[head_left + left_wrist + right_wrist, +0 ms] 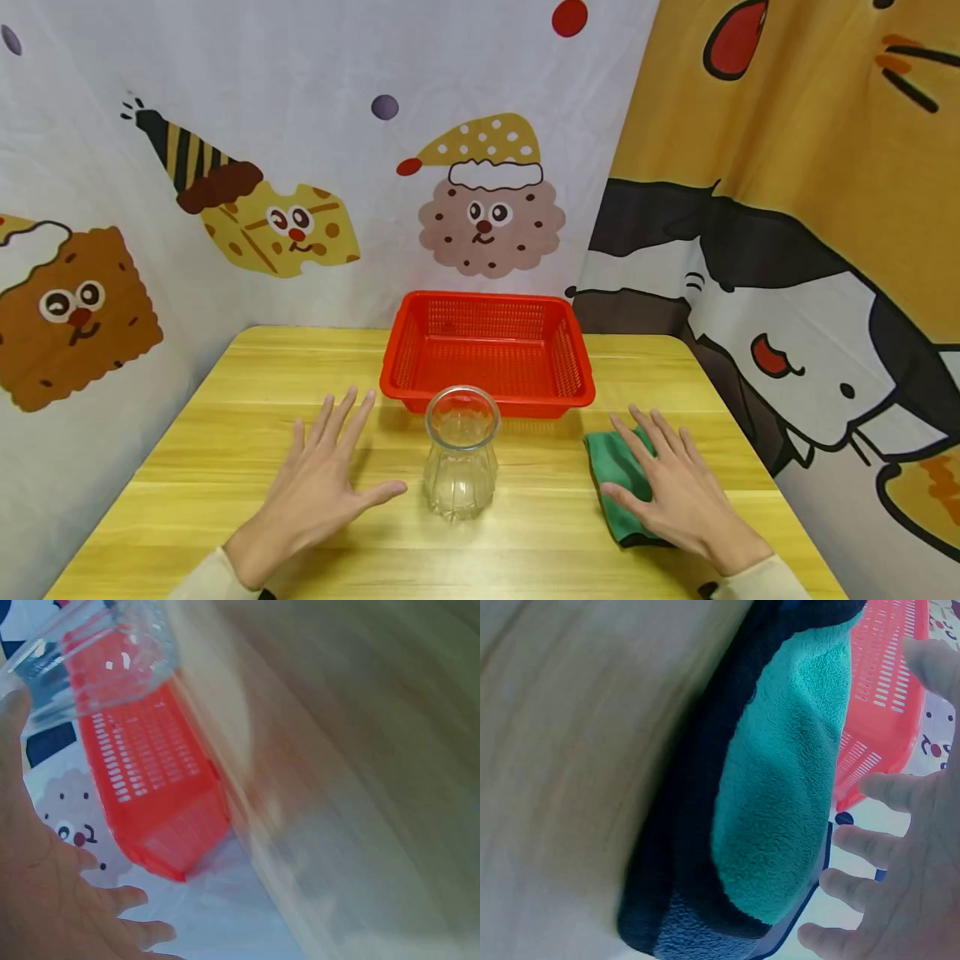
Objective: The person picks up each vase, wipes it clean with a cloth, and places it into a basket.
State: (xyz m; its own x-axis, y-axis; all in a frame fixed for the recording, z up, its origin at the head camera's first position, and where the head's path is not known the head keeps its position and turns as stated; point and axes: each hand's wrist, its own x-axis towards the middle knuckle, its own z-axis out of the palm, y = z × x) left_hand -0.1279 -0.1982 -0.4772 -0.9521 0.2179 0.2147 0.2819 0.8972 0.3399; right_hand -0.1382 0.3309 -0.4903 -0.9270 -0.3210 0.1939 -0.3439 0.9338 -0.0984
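Observation:
A clear glass vase [459, 479] with a wide rim stands upright on the wooden table, between the two hands. To its left my left hand [318, 483] is spread, thumb toward the vase but apart from it, holding nothing. On the right lies a folded green cloth [621, 475] with a dark edge. My right hand [686, 492] spreads over that cloth and hides part of it. In the right wrist view the fingers [889, 791] are straight and stand off the cloth [787, 780]. The left wrist view shows the vase [112, 667] near the left thumb.
Behind the vase, a red plastic basket [487, 404] with perforated walls sits toward the back of the table [300, 367]. Curtains with cartoon figures [487, 225] hang close behind the table and along its sides.

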